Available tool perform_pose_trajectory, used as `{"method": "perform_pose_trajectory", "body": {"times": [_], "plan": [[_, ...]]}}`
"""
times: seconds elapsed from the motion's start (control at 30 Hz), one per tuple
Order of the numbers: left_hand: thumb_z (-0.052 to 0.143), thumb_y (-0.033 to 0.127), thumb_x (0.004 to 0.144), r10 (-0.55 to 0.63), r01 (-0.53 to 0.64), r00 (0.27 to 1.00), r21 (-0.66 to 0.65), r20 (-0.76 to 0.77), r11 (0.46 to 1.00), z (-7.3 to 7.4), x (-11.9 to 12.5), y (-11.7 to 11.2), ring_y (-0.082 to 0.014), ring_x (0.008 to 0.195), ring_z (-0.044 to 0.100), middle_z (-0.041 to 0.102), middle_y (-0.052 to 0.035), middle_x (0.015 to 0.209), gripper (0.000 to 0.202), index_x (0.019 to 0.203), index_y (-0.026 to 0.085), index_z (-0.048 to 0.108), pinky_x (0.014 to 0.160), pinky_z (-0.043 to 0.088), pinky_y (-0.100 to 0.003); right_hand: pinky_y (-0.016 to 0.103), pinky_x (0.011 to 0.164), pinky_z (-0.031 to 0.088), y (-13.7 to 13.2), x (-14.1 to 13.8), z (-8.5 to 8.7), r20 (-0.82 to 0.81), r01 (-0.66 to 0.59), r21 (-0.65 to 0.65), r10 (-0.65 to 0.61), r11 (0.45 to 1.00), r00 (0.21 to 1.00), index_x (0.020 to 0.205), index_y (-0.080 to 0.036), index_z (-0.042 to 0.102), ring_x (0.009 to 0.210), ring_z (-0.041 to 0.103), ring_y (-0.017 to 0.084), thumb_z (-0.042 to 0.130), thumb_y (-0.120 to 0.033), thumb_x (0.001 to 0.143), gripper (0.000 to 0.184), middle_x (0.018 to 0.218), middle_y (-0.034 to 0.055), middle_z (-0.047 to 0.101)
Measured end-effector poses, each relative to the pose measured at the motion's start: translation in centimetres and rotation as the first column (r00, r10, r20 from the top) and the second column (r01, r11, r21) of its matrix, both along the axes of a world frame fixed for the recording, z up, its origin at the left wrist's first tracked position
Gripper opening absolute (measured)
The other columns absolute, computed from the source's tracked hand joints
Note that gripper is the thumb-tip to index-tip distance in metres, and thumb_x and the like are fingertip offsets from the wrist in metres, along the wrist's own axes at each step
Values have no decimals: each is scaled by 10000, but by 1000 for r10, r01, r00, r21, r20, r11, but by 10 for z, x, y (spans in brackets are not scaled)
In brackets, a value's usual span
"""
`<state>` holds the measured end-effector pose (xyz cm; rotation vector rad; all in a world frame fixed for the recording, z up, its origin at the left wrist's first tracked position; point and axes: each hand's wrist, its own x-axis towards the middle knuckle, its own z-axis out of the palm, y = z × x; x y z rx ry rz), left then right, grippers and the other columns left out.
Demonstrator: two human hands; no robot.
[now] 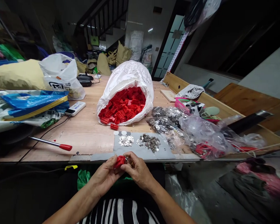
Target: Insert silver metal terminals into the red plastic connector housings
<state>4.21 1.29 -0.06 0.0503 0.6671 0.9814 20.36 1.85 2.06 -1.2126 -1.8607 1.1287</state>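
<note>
A small red plastic part (119, 161) is gripped between the thumb and fingers of my left hand (106, 172), just off the table's front edge. My right hand (136, 171) is closed against its right side, pinching a small metal piece whose kind I cannot make out. Straight ahead lies a white woven sack (130, 74), its mouth towards me, full of similar red plastic parts (127, 104). One loose red part (114, 126) rests in front of it. On a grey sheet (135, 152) sit a pile of shiny flat metal pieces (126, 141) and a pile of darker metal pieces (151, 142).
At left, a red-handled metal rod (65, 147) lies near a white power strip (76, 108) and several bags (60, 74). Clear bags of metal pieces (164, 123) and a crumpled plastic bag (205, 130) crowd the right side, beside a wooden edge board (214, 104).
</note>
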Motion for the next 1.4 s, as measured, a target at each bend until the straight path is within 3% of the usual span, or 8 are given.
{"method": "perform_pose_trajectory", "body": {"times": [0.3,0.43,0.6,0.67,0.77,0.93,1.13,1.4], "plan": [[722,288,749,-126,171,954,149,-272,974,-18,-9,-8,-114,692,600,662,1,745,169,706,166,614,734,471,-258,221,639,373,-8,1,-18,326,-39,185,-23,982,945,1028,-220,545,662,548,124,626,-328,841,231,732,-40,584],[718,269,710,-10,470,623,364,-782,804,-32,-25,-3,-163,731,581,664,-21,770,161,646,170,608,711,426,-268,224,650,407,3,20,-17,382,45,158,-103,986,918,1085,-227,549,680,587,134,607,-353,854,270,738,-33,611],[594,220,764,203,780,54,168,-978,603,-52,-39,-6,-236,910,591,678,-36,917,169,901,239,691,826,410,-338,260,706,416,30,48,-12,568,322,345,-470,881,676,971,-212,593,820,610,173,537,-228,885,104,920,32,650],[594,220,756,215,820,-26,102,-976,563,-51,-40,-7,-241,961,592,677,-35,978,257,992,259,685,860,409,-344,257,676,404,40,53,-11,635,341,372,-505,863,584,943,-219,596,823,613,175,551,-236,882,78,951,28,652],[586,271,776,139,844,80,142,-987,518,-35,-37,0,-218,930,624,700,-24,973,240,996,250,680,833,441,-307,249,641,381,50,53,-12,678,318,389,-502,865,537,901,-224,592,801,612,167,562,-280,889,65,929,15,654],[535,325,824,239,743,226,325,-945,585,-1,-31,33,-199,825,658,719,-16,881,218,958,223,673,762,481,-288,245,604,344,56,49,-16,689,287,412,-502,865,522,850,-217,578,775,608,157,553,-263,892,67,893,6,655],[567,192,806,611,659,-174,370,-772,655,-2,-26,96,-177,810,637,664,-44,1019,332,1136,214,592,790,494,-305,247,590,330,45,52,-15,649,284,410,-496,867,577,817,-221,558,731,593,148,538,-215,875,62,836,-15,644],[625,326,785,604,555,-355,359,-713,750,-8,-9,152,-316,1032,531,577,-153,1081,425,1171,154,587,908,423,-447,249,668,408,36,52,-20,610,223,381,-425,897,669,881,-226,571,807,619,168,530,-204,893,48,888,2,646]]}}
